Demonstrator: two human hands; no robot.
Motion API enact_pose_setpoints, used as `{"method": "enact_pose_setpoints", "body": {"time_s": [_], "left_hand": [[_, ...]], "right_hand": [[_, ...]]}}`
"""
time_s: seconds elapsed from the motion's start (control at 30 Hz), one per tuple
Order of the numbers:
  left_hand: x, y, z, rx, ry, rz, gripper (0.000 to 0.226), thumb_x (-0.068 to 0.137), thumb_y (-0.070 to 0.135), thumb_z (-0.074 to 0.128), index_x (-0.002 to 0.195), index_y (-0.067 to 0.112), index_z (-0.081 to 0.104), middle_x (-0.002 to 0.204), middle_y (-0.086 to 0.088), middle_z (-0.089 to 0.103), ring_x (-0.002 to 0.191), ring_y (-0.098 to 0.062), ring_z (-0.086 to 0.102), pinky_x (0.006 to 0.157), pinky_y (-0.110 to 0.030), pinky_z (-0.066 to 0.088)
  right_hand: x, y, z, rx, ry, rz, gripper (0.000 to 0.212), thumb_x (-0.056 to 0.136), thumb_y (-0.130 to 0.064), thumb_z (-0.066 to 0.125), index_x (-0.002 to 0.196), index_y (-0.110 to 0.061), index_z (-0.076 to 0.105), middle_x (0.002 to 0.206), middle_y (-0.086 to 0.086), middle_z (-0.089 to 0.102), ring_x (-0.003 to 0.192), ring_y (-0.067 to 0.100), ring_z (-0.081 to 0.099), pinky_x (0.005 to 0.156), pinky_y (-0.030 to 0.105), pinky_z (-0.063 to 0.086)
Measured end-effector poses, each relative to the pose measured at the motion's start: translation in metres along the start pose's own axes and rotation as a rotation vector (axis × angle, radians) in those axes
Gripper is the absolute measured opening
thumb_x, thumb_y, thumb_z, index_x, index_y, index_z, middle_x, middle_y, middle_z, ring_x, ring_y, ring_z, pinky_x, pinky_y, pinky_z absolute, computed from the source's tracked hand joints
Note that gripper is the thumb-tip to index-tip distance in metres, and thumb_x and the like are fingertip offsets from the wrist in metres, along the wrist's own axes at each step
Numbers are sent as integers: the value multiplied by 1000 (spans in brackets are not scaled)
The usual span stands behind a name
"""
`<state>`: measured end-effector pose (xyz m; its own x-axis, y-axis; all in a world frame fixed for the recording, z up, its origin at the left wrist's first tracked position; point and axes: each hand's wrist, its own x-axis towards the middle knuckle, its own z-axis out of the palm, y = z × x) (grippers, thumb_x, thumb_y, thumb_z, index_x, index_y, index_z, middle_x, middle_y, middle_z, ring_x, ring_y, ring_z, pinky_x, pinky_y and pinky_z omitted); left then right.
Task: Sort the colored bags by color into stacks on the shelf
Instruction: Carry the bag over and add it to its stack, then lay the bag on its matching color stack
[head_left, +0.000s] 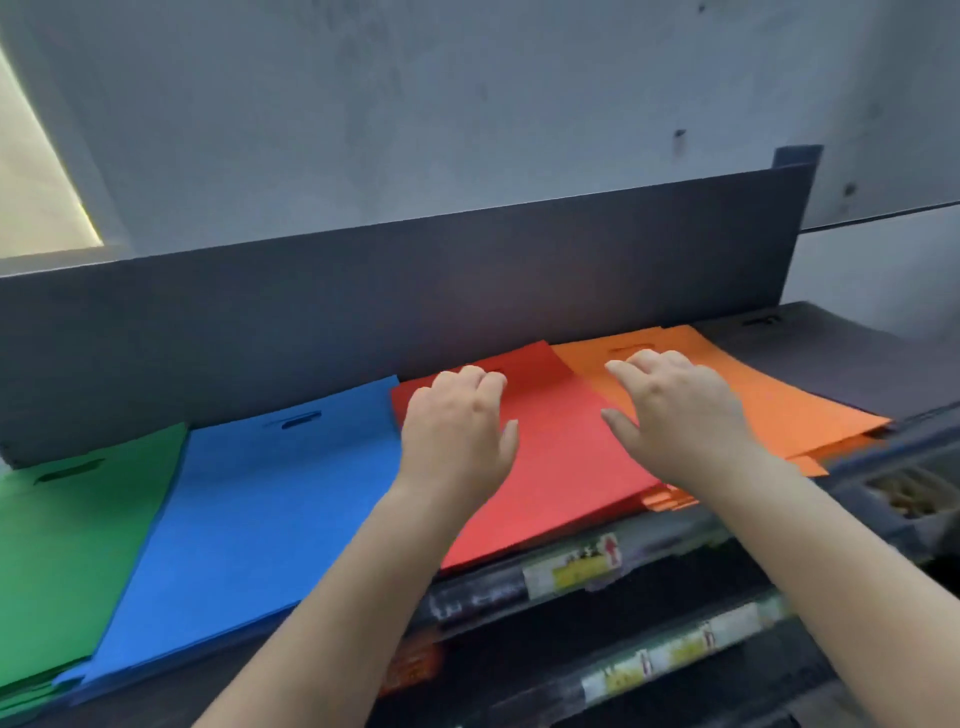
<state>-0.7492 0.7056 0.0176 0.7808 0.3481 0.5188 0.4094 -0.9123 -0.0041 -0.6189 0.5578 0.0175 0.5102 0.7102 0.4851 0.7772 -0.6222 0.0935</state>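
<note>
The shelf (519, 587) runs left to right beneath a dark back panel (415, 291), and the bags lie flat on it in a row, each with its long axis running from the front lip back toward that panel, cut-out handles at the far end. From the left they go: green stack (67, 545), blue stack (249, 519), red stack (550, 467), orange stack (753, 400), then a dark stack (831, 364) at the far right. The red stack overlaps the near left corner of the orange one, whose lower bags poke out untidily at the front.

Both hands are over the far half of the red and orange stacks. The left hand (457, 431) sits on the red stack near its handle end, fingers curled down onto the top bag; whether it pinches it I cannot tell. The right hand (675, 410) is over the seam where red meets orange, grip wide, fingers spread and holding nothing.

The next move likely turns on that seam: the right hand is nearer the orange bags, the left nearer the red, so squaring the stacks would mean drawing them apart sideways.
</note>
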Motion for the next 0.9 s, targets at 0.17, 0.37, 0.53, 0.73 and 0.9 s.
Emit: {"method": "enact_pose_setpoints", "body": {"time_s": [0.17, 0.37, 0.53, 0.73, 0.9], "left_hand": [[52, 118, 21, -47, 9, 188, 39, 93, 41, 45, 126, 20, 48, 128, 2, 49, 117, -22, 44, 91, -34, 33], [88, 256, 54, -128, -39, 365, 39, 93, 36, 47, 127, 18, 46, 130, -1, 48, 121, -24, 42, 93, -35, 32], [109, 356, 74, -187, -90, 497, 36, 92, 32, 46, 124, 17, 46, 128, -1, 49, 120, -24, 41, 92, -35, 32], [129, 458, 90, -262, -116, 659, 41, 94, 39, 46, 128, 16, 45, 129, -3, 50, 121, -26, 43, 94, -37, 33], [160, 550, 107, -294, -132, 765, 42, 94, 39, 46, 129, 16, 44, 130, -4, 49, 122, -27, 43, 95, -37, 33]], "right_hand": [[-36, 112, -17, -196, -93, 151, 49, 96, -49, 39, 135, -20, 41, 131, -2, 49, 119, 21, 47, 87, 34, 41], [-98, 232, -39, -343, -163, 354, 54, 95, -49, 38, 141, -19, 35, 135, 0, 47, 124, 22, 44, 92, 35, 40], [-149, 308, -51, -406, -230, 529, 51, 96, -49, 39, 138, -20, 37, 133, 1, 47, 122, 23, 45, 92, 36, 40], [-193, 381, -54, -436, -298, 705, 52, 96, -49, 39, 139, -20, 35, 141, 1, 40, 131, 23, 37, 100, 37, 36], [-214, 453, -57, -452, -331, 824, 61, 96, -49, 40, 147, -20, 24, 148, 2, 34, 137, 22, 29, 105, 38, 30]]}}
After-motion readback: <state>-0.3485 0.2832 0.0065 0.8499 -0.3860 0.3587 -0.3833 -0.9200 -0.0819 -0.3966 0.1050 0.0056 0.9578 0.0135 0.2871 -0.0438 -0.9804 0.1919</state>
